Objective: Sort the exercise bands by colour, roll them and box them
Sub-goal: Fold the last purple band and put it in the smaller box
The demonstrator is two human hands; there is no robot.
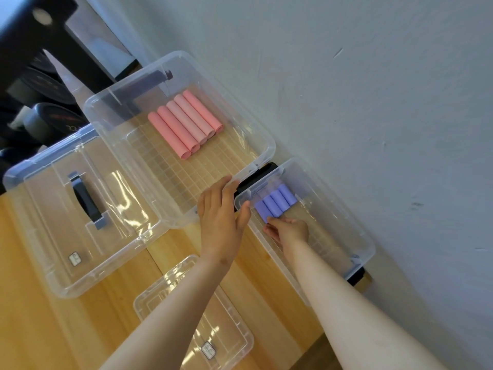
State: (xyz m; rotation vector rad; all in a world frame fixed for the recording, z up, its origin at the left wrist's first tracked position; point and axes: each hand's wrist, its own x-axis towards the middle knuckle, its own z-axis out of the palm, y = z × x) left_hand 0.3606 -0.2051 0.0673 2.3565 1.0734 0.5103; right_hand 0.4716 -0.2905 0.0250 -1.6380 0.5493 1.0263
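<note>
Left hand [221,217] flat on box [365,244]; right hand [288,231] pinches roll [262,210].

Dumbbell [57,121] end reads "22" (further digits blurred); lid stickers [75,259] illegible.

- Five pink rolls [185,124], wound tight, lying side by side and touching on the floor of the large clear box [267,145], near its far wall
- Four shorter purple rolls [276,202], packed side by side at the left end of the small clear box [369,247]
</note>
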